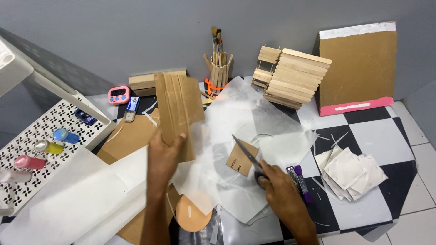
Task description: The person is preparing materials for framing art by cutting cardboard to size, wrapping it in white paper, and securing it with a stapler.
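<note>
In right hand [282, 190], gripped scissors [247, 156]; left hand [162, 154] clutching cardboard [177, 106]

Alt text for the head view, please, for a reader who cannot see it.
The left hand lifts a piece of brown cardboard while the right hand holds scissors over white paper sheets; a craft-stick structure stands behind.

Both forearms in view, hands working apart.

Left forearm enters at 6 o'clock and runs toward 12; left hand [162, 152] is raised, fingers curled in a grip, thumb pointing to 2 o'clock. Right forearm enters at 5 o'clock, angled toward 11; right hand [278, 188] lies low, knuckles up, fingers closed in a grip, at 4 o'clock from the left.
</note>
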